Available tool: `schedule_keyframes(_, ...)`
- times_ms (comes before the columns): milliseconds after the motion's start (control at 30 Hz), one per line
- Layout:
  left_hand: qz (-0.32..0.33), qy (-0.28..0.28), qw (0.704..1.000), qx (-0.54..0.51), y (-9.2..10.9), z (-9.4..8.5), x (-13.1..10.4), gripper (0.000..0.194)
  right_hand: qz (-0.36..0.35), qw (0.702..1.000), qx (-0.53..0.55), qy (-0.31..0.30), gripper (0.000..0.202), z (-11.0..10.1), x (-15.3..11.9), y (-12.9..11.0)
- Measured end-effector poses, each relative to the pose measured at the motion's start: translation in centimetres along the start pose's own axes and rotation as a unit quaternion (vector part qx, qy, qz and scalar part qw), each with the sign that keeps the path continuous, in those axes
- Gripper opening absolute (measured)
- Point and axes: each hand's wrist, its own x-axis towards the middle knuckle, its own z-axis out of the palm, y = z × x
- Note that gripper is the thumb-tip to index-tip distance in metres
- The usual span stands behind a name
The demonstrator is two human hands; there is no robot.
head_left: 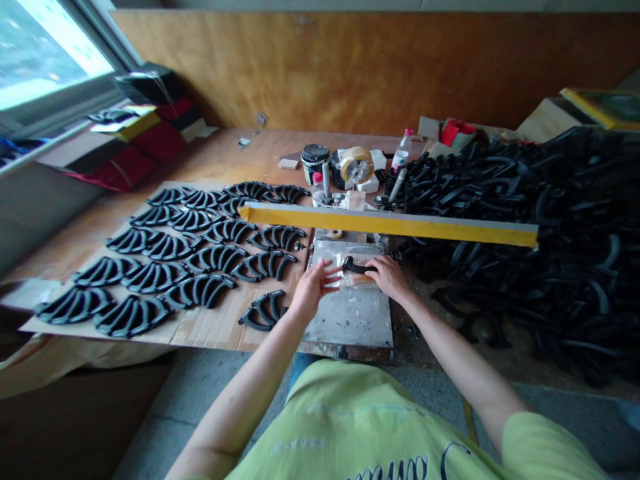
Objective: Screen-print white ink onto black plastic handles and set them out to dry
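A curved black part lies over the upper middle of a grey metal plate. Its right end is in the fingers of my right hand. Just left of the part, my left hand hovers over the plate's left side, fingers apart and pointing right, with nothing visible in them. A long yellow bar crosses above the plate, beyond both hands.
Rows of black curved parts lie on cardboard at left. A large heap of black parts fills the right. Behind the bar stand a tape roll, a black jar and a red-capped bottle.
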Motion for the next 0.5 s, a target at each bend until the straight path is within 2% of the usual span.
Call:
schedule_keyframes(67, -0.106, -0.021, 0.994, 0.009, -3.5, -0.3, -1.0, 0.050, -0.035, 0.999, -0.005, 0.008, 0.012, 0.3, -1.0, -3.1)
schedule_keyframes(100, -0.125, -0.014, 0.992, 0.007, -4.9, -0.7, -1.5, 0.047, -0.076, 0.997, 0.007, -0.008, 0.014, 0.3, -1.4, -4.4)
schedule_keyframes(167, -0.113, 0.019, 0.993, 0.011, -6.3, -2.4, -2.5, 0.039, -0.149, 0.986, 0.044, -0.064, 0.019, -0.2, -2.4, -5.6)
schedule_keyframes(200, -0.097, 0.045, 0.994, 0.022, -6.5, -3.8, -3.0, 0.036, -0.151, 0.983, 0.051, -0.085, 0.021, -0.8, -3.0, -5.2)
schedule_keyframes(233, -0.081, 0.079, 0.993, 0.035, -6.5, -5.6, -3.4, 0.035, -0.116, 0.988, 0.035, -0.094, 0.021, -1.5, -3.7, -4.1)
schedule_keyframes(300, -0.055, 0.176, 0.981, 0.057, -6.3, -10.4, -4.2, 0.039, 0.036, 0.994, -0.058, -0.080, 0.019, -3.4, -5.6, -0.1)
schedule_keyframes(333, -0.055, 0.233, 0.969, 0.065, -6.3, -13.0, -4.6, 0.042, 0.129, 0.979, -0.134, -0.086, 0.020, -4.3, -6.8, 2.6)
schedule_keyframes(400, -0.064, 0.333, 0.937, 0.090, -6.7, -17.8, -5.4, 0.044, 0.219, 0.952, -0.186, -0.107, 0.015, -5.7, -9.4, 7.9)
schedule_keyframes(467, -0.115, 0.386, 0.907, 0.126, -7.4, -21.2, -6.0, 0.048, 0.299, 0.905, -0.249, -0.170, 0.013, -6.1, -12.0, 12.1)
schedule_keyframes(500, -0.143, 0.394, 0.896, 0.149, -7.7, -22.3, -6.1, 0.052, 0.315, 0.896, -0.258, -0.180, 0.015, -6.0, -13.0, 13.4)
